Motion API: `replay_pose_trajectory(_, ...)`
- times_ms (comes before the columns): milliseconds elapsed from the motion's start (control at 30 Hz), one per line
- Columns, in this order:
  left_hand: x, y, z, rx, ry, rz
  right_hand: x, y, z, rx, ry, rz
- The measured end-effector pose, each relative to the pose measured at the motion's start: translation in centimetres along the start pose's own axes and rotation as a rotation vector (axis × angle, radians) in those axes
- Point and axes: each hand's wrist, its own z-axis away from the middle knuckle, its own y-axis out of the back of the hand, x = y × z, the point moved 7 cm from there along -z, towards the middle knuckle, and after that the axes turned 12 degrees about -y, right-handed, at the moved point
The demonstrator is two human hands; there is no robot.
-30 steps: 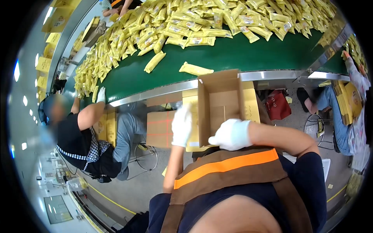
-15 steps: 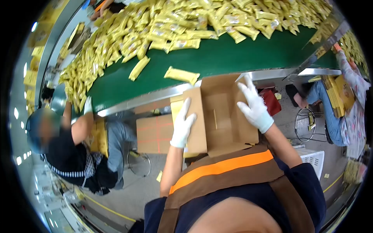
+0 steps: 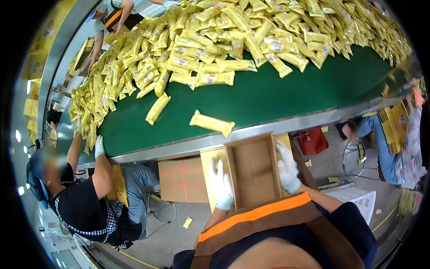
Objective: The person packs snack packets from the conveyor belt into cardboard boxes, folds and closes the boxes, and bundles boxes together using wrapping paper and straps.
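Observation:
An empty, open-topped cardboard box (image 3: 254, 172) stands in front of my body, just below the belt's metal edge. My left hand (image 3: 221, 184), in a white glove, lies flat along the box's left side with its fingers apart. Against the right side rests my gloved right hand (image 3: 287, 168), fingers stretched upward. Yellow cardboard (image 3: 214, 154) shows under and beside the box. Two loose yellow packets (image 3: 212, 123) (image 3: 157, 109) lie on the green belt (image 3: 286, 98) beyond it.
A large heap of yellow packets (image 3: 233, 40) covers the belt's far part. One co-worker (image 3: 85, 193) sits at the left, another (image 3: 410, 148) at the right, a third (image 3: 117, 18) across the belt. A red bag (image 3: 312, 141) and white crate (image 3: 356, 201) are at the right.
The box's flaps, spread under my hands half a second ago, now stand along or outside its sides. My hands have moved to both sides. The view has shifted toward the belt.

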Motion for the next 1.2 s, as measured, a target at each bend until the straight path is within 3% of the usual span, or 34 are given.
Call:
replay_pose_trajectory(33,0.9,2.6,-1.7,0.061,-0.105,-0.144,-2.8,1.9,-1.7,0.075,0.172,0.289)
replay_pose_trajectory(133,-0.7,8.6,-8.3,0.103,-0.274,-0.533,-10.3,6.1,-11.4,0.148,0.503,0.393)
replay_pose_trajectory(200,-6.4,11.5,-14.0,0.196,-0.123,-0.643,-14.1,5.3,-19.1,0.042,0.535,0.367)
replay_pose_trajectory(267,-13.6,13.0,-17.5,0.130,0.045,-0.912,-13.3,0.6,-26.5,-0.234,0.571,0.399)
replay_pose_trajectory(300,-17.6,13.1,-18.1,0.123,0.081,-0.853,-12.8,-2.1,-29.9,-0.181,0.675,0.452)
replay_pose_trajectory(333,-20.4,13.2,-18.8,0.113,0.113,-0.797,-12.7,-4.9,-33.7,-0.283,0.543,0.419)
replay_pose_trajectory(400,-20.0,13.3,-20.3,0.139,0.212,-0.776,-13.5,-10.2,-40.6,-0.268,0.382,0.498)
replay_pose_trajectory(433,-19.6,12.9,-20.6,0.127,0.190,-0.736,-13.4,-12.8,-43.6,-0.494,0.092,0.523)
replay_pose_trajectory(467,-19.1,12.3,-20.7,0.117,0.171,-0.690,-11.3,-15.5,-47.1,-0.444,0.050,0.521)
replay_pose_trajectory(500,-18.3,12.0,-20.7,0.139,0.203,-0.524,-10.2,-18.0,-48.0,-0.354,-0.089,0.518)
replay_pose_trajectory(533,-17.3,11.7,-20.7,0.130,0.219,-0.389,-10.2,-19.6,-46.2,-0.408,-0.111,0.549)
replay_pose_trajectory(600,-16.4,10.7,-20.2,0.125,0.156,-0.097,-9.9,-21.3,-44.3,-0.542,0.066,0.715)
replay_pose_trajectory(667,-14.4,9.9,-19.6,0.190,0.258,0.298,-9.7,-21.2,-41.2,-0.684,0.277,0.702)
replay_pose_trajectory(733,-10.2,9.5,-20.6,0.083,0.124,0.261,-9.8,-19.3,-38.0,-0.769,0.350,0.869)
replay_pose_trajectory(867,-2.5,6.0,-20.1,-0.504,-0.264,-0.148,-9.7,-13.1,-35.5,-0.730,0.486,1.194)
replay_pose_trajectory(933,-1.6,4.7,-19.1,-0.431,-0.495,-0.385,-8.4,-10.3,-35.1,-0.667,0.547,1.280)
replay_pose_trajectory(1000,-1.6,4.5,-19.0,-0.470,-0.475,-0.442,-7.2,-7.4,-35.7,-0.544,0.570,1.273)
replay_pose_trajectory(1033,-1.7,4.5,-19.1,-0.488,-0.473,-0.471,-6.9,-5.5,-36.6,-0.443,0.602,1.178)
replay_pose_trajectory(1067,-1.8,4.5,-19.3,-0.511,-0.430,-0.485,-7.7,-2.7,-36.8,-0.325,0.464,0.799)
replay_pose_trajectory(1133,-2.5,5.5,-19.3,-0.452,-0.385,-0.459,-10.2,2.9,-36.1,-0.182,0.399,0.268)
replay_pose_trajectory(1200,-3.4,6.7,-19.1,-0.393,-0.386,-0.462,-10.9,6.1,-32.1,-0.483,0.181,0.220)
